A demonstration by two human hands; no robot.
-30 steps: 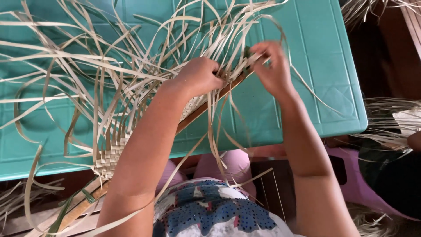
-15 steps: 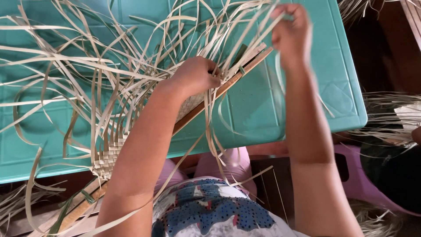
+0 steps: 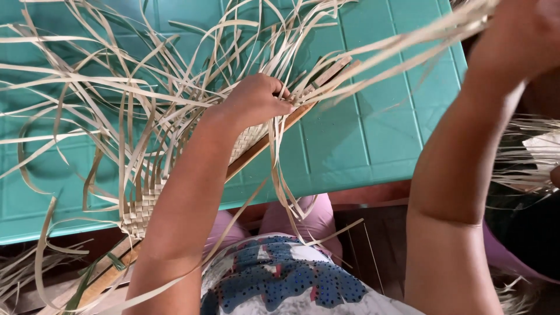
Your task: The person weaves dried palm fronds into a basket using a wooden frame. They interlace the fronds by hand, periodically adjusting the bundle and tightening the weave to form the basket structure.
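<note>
Strips (image 3: 175, 87) of pale dried leaf are fanning out loose over the teal worktop (image 3: 373, 140), rising from a woven mat (image 3: 146, 201) that is hanging over the worktop's near edge. The left hand (image 3: 256, 100) is pressing down with curled fingers on the mat's woven band, beside a wooden slat (image 3: 262, 146) that is running slantwise under the weave. The right hand (image 3: 519, 29) is lifting at the worktop's far right corner, gripping a bundle of strips (image 3: 408, 46) and pulling them taut.
</note>
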